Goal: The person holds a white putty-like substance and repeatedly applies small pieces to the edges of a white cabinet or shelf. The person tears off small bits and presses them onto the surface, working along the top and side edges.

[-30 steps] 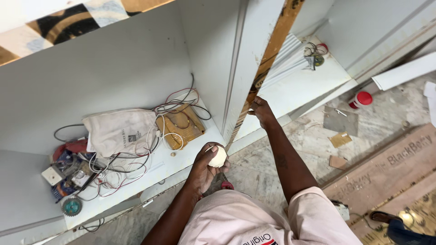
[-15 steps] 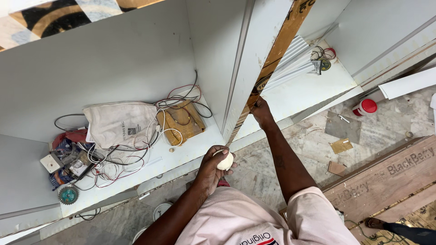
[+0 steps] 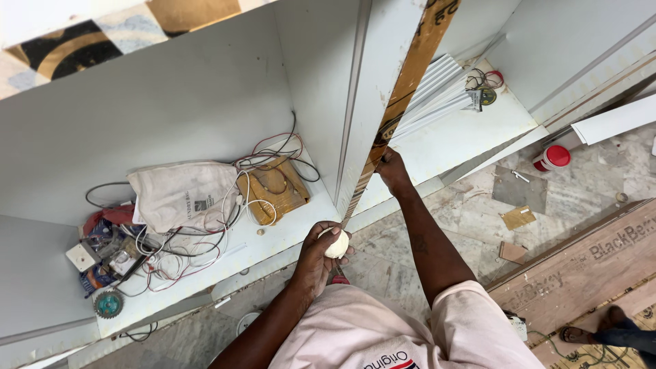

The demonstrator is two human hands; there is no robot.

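My left hand (image 3: pixel 320 251) is closed around a small round white knob-shaped handle (image 3: pixel 337 244), held at the lower end of a brown edge strip (image 3: pixel 410 78) that runs up the front edge of a white upright cabinet panel (image 3: pixel 374 89). My right hand (image 3: pixel 393 169) presses its fingers against that strip higher up, at the panel's front edge. Just below my left hand, something small and red (image 3: pixel 339 279) shows on the floor.
The white shelf (image 3: pixel 273 239) on the left carries a cloth bag (image 3: pixel 183 195), tangled wires (image 3: pixel 198 242), a brown box (image 3: pixel 273 191), a small saw blade (image 3: pixel 108 304). White slats (image 3: pixel 437 89) lie on the right shelf. A red-capped jar (image 3: pixel 552 158), scraps and a plywood board (image 3: pixel 581 273) are on the marble floor. Another person's foot (image 3: pixel 601 331) is at bottom right.
The view has shifted slightly. My left hand with the white handle sits a little lower along the strip; my right hand stays pressed on the panel edge.
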